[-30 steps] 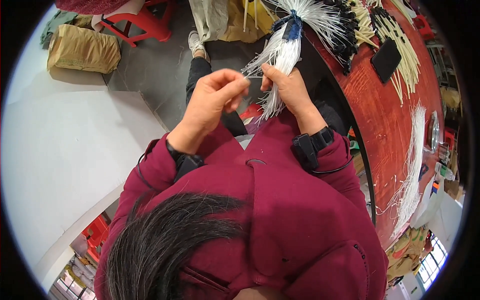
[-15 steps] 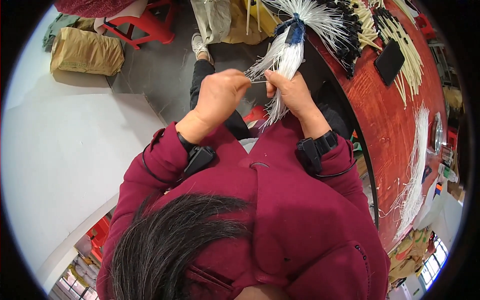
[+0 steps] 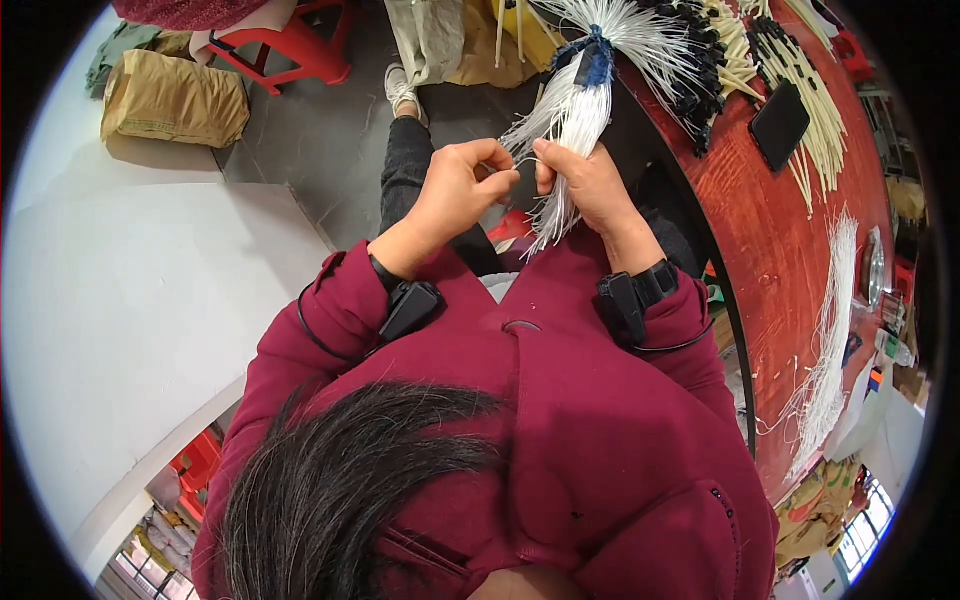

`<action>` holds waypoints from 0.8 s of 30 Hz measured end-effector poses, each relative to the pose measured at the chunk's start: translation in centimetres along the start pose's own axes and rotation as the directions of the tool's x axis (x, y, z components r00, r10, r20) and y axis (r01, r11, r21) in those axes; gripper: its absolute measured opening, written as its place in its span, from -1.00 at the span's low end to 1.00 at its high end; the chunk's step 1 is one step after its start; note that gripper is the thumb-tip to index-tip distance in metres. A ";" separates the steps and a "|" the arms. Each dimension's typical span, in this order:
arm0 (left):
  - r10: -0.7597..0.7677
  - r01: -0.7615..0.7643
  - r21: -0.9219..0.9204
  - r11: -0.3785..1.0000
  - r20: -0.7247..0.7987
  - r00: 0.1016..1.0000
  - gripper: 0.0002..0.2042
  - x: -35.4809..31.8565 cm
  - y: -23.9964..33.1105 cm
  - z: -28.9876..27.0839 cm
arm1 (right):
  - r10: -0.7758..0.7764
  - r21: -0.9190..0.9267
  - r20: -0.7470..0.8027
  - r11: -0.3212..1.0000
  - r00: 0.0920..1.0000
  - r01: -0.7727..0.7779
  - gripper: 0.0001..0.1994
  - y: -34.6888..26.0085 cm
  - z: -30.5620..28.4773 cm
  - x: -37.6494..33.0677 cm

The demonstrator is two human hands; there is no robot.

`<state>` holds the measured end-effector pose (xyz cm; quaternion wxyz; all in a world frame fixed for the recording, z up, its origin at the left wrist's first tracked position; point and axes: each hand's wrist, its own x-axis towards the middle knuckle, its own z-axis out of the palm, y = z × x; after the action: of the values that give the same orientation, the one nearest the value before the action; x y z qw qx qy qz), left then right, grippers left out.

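Note:
A thick bundle of white strands (image 3: 582,115), tied near its top with a strip of blue denim (image 3: 596,62), hangs past the table's edge in front of me. My right hand (image 3: 595,192) is closed on its lower part, thumb uppermost, and loose ends trail below the fingers. Just left of it, my left hand (image 3: 462,192) holds thumb and forefinger close together by the strand tips. A thin white strand runs between the two hands; its end at my left fingertips is too fine to make out clearly.
To my right curves a red table (image 3: 745,235) bearing a black phone (image 3: 779,126), cream sticks (image 3: 815,110), black-tipped pieces (image 3: 700,70) and another white strand bundle (image 3: 832,330). A white board (image 3: 150,300) lies left. Beyond are a brown paper package (image 3: 175,100) and red stool (image 3: 290,55).
My left hand has turned and shifted slightly right and down, closer to my right hand. The strand stretched taut between them now shows slacker. My right hand keeps its hold.

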<state>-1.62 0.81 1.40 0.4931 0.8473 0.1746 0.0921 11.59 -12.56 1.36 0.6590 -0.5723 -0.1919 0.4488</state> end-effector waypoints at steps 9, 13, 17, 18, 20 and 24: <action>-0.318 0.415 -0.558 0.719 0.267 0.910 -0.85 -0.1 1.0 -0.6 | -0.001 -0.033 0.009 0.999 1.000 0.001 -0.76 0.0 -0.1 -0.2; -0.348 0.456 -0.561 0.691 0.295 0.890 -0.85 -0.4 1.4 -1.0 | 0.003 -0.042 0.017 0.999 1.000 -0.002 -0.75 -0.1 -0.2 -0.2; -0.343 0.464 -0.675 0.574 0.316 0.885 -0.85 -0.6 1.6 -1.2 | 0.003 -0.067 0.020 0.998 1.000 -0.001 -0.74 -0.3 -0.4 -0.3; -0.342 0.468 -0.711 0.525 0.327 0.881 -0.85 -0.6 1.6 -1.2 | 0.002 -0.077 0.020 0.997 1.000 0.000 -0.74 -0.3 -0.4 -0.3; -0.341 0.471 -0.745 0.473 0.338 0.877 -0.85 -0.6 1.5 -1.1 | 0.009 -0.080 0.011 0.997 1.000 -0.008 -0.74 -0.2 -0.4 -0.4; -0.354 0.471 -0.717 0.514 0.322 0.878 -0.87 -0.5 1.0 -0.6 | 0.027 -0.090 -0.009 0.996 1.000 -0.028 -0.74 -0.2 -0.5 -0.3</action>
<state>-2.09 0.71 2.57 0.8274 0.4866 0.2800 -0.0191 11.85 -13.06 1.49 0.6269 -0.6058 -0.2015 0.4465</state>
